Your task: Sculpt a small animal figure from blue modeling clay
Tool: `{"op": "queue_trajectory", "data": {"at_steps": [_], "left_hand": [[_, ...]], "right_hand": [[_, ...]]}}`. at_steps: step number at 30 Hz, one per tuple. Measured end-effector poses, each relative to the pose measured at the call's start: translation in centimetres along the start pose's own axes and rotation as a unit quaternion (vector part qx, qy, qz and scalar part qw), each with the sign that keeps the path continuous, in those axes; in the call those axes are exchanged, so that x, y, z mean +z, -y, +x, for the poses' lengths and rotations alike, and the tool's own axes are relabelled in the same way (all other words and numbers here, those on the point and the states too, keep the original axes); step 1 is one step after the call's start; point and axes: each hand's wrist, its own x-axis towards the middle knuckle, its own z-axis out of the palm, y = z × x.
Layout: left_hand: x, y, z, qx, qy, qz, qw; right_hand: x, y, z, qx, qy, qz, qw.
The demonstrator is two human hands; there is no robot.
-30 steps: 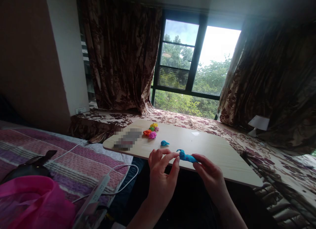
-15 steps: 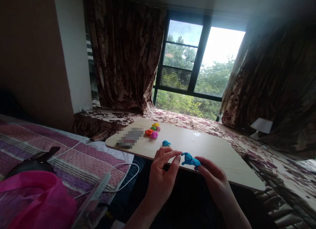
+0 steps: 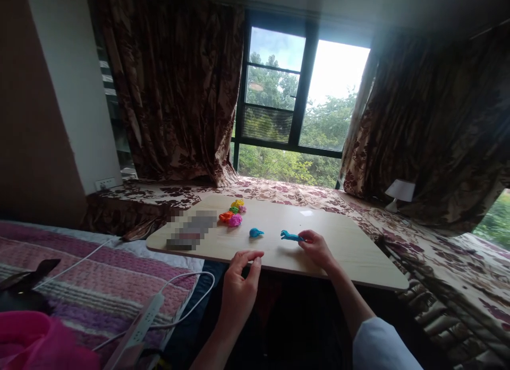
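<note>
My right hand [image 3: 314, 247] pinches the tail end of a long blue clay figure [image 3: 290, 235] and holds it at the surface of the light wooden board [image 3: 350, 253]. My left hand [image 3: 241, 277] hovers at the board's near edge with thumb and fingertips curled together, nothing visible in them. A small blue clay lump [image 3: 255, 232] lies on the board just left of the figure. Further back sits a cluster of orange, pink, yellow and green clay pieces [image 3: 233, 212].
A blurred grey object [image 3: 192, 230] lies on the board's left part. A white power strip [image 3: 137, 327] and cable rest on the striped bedspread [image 3: 79, 274] at left. A small white lamp [image 3: 399, 192] stands on the patterned window ledge at right.
My right hand moved forward with the blue figure and lowered it to the board. My left hand let go of the figure and drew back to the near edge.
</note>
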Motion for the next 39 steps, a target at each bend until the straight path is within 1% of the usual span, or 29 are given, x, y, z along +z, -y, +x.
{"op": "queue_trajectory", "data": {"at_steps": [4, 8, 17, 28, 39], "left_hand": [[0.0, 0.1, -0.1, -0.005, -0.002, 0.002, 1.000], [0.0, 0.2, -0.2, -0.007, 0.000, 0.000, 1.000], [0.1, 0.2, -0.2, -0.012, -0.002, -0.010, 1.000], [0.1, 0.3, -0.3, -0.013, 0.002, -0.012, 1.000], [0.2, 0.5, -0.4, -0.016, 0.014, -0.013, 1.000]], "right_hand": [[-0.4, -0.5, -0.2, 0.002, 0.020, -0.028, 0.999], [-0.8, -0.8, -0.2, -0.012, 0.031, -0.047, 0.998], [-0.9, -1.2, 0.1, -0.036, 0.056, -0.068, 0.995], [-0.7, -1.5, 0.8, -0.015, 0.069, -0.082, 0.994], [-1.7, -1.3, 0.8, -0.009, 0.082, -0.070, 0.994]]}}
